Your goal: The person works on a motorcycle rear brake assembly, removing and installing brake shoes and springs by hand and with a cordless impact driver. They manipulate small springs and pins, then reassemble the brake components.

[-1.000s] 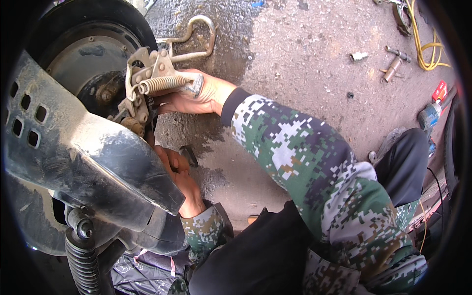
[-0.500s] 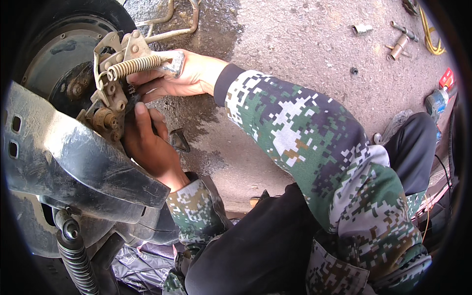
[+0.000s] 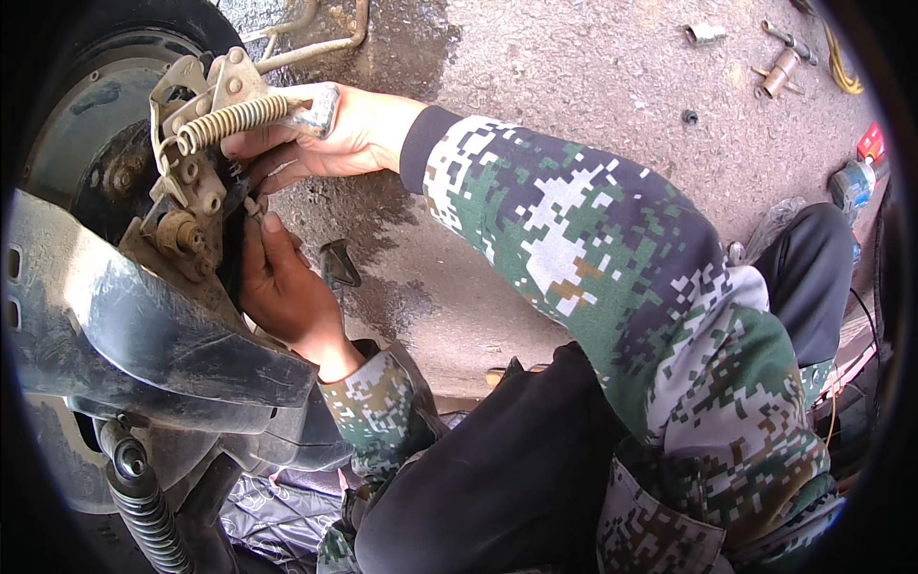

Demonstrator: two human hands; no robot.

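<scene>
My left hand (image 3: 287, 292) is below the rusty bracket (image 3: 196, 187) of a vehicle's underside, thumb and fingers pinched on a small pale metal piece (image 3: 253, 207). Above it, my right hand (image 3: 330, 143) reaches in from the right, behind the thick coil spring (image 3: 232, 123) and a metal stand foot (image 3: 316, 112). Its fingers curl in toward the bracket, close to the left fingertips; what they hold is hidden in the dark gap. A round rusty pivot (image 3: 180, 232) sits on the bracket, left of my left hand.
A wheel (image 3: 72, 120) and a dark scuffed body panel (image 3: 163, 316) lie to the left, with a shock absorber (image 3: 143, 497) below. On the ground are a black triangular part (image 3: 339, 264), a metal socket (image 3: 705, 35), a T-shaped tool (image 3: 779, 75) and a blue power tool (image 3: 851, 187).
The whole view has shifted, so the vehicle sits a little farther left. My left thumb has drawn back slightly, and the small metal piece now shows at its fingertips.
</scene>
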